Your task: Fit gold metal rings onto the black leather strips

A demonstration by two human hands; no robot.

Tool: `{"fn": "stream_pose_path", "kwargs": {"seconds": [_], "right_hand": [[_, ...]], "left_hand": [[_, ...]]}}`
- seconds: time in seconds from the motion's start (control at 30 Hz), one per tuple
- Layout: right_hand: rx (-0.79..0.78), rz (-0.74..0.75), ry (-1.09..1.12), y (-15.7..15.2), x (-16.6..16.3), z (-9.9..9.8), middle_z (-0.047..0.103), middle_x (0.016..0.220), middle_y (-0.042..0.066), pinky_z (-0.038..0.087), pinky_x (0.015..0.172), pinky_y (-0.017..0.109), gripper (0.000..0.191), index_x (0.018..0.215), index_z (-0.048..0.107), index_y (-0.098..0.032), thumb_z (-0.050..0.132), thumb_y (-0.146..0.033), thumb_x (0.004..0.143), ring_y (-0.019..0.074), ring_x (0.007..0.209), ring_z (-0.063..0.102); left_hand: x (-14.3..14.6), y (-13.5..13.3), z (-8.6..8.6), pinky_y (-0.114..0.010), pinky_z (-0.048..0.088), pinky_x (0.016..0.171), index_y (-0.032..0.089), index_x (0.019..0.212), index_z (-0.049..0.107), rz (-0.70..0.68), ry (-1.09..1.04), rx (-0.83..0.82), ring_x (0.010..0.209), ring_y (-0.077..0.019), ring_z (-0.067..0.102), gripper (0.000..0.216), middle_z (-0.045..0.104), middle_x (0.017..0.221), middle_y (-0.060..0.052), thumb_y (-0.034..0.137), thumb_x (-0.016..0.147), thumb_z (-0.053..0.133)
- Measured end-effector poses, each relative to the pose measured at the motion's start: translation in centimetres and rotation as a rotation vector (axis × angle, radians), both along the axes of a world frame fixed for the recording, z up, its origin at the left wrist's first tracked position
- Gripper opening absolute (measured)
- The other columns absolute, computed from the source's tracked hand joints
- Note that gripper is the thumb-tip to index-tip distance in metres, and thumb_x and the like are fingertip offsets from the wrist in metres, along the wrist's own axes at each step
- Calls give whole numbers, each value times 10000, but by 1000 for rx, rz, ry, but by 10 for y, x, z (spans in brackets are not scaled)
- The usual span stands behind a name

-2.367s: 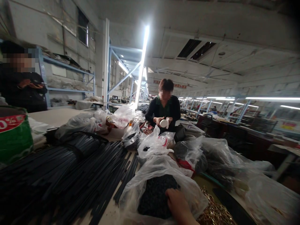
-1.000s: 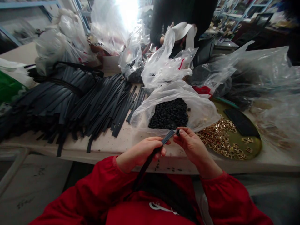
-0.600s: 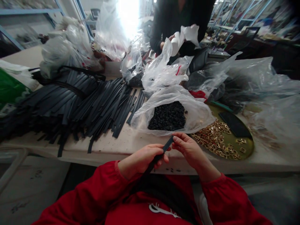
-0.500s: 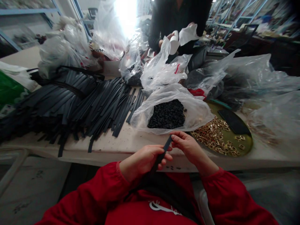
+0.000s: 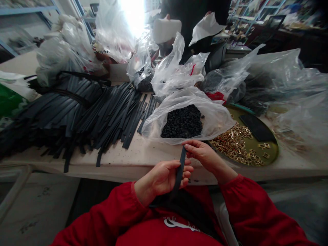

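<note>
A dark flat strap (image 5: pixel 180 171) runs through my left hand (image 5: pixel 164 176), lying across its curled fingers with the thumb against it. My right hand (image 5: pixel 200 153) pinches the upper end of this strap between thumb and fingertips. The strap's lower end hangs toward my lap and blurs into the dark cloth there. Just beyond my hands sits an open plastic bag (image 5: pixel 217 124) holding many small black pieces (image 5: pixel 181 121). To the right of it, a round yellowish tray (image 5: pixel 273 147) carries a heap of gold-coloured buckles (image 5: pixel 235 143) and a black flat object (image 5: pixel 257 127).
A big pile of dark straps (image 5: pixel 102 116) covers the left of the table (image 5: pixel 143 157), some ends overhanging its front edge. Several plastic bags (image 5: pixel 276 75) line the back and right. Across the table a person in dark clothes (image 5: pixel 197 10) handles white sheets (image 5: pixel 206 27).
My left hand's fingers have loosened and spread a little around the strap, which now stands more upright. The person opposite has opened out the white material. The view has shifted slightly.
</note>
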State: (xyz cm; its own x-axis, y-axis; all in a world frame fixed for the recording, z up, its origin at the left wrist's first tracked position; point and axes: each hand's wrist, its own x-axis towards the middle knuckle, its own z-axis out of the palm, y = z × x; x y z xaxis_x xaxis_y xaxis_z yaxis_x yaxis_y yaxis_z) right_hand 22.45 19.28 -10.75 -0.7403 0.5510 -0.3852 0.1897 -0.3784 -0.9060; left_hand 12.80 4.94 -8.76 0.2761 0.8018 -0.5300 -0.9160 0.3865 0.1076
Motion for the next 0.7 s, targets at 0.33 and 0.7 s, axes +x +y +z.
{"fn": "stream_pose_path", "kwargs": {"seconds": [0.33, 0.7], "right_hand": [[-65, -37, 15, 3, 4, 3, 640, 728, -14, 471, 582, 230, 295, 876, 674, -197, 706, -350, 627, 82, 567, 568], [69, -62, 68, -16, 10, 8, 631, 626, -25, 456, 553, 237, 266, 813, 665, -191, 717, -366, 619, 98, 538, 571]], "left_hand": [[-4, 5, -3, -169, 237, 362, 120, 1025, 513, -174, 936, 94, 344, -53, 347, 291, 524, 515, 44, 302, 837, 384], [-30, 7, 10, -208, 278, 435, 154, 763, 589, -486, 1713, 241, 473, -117, 460, 283, 520, 566, 19, 303, 798, 351]]}}
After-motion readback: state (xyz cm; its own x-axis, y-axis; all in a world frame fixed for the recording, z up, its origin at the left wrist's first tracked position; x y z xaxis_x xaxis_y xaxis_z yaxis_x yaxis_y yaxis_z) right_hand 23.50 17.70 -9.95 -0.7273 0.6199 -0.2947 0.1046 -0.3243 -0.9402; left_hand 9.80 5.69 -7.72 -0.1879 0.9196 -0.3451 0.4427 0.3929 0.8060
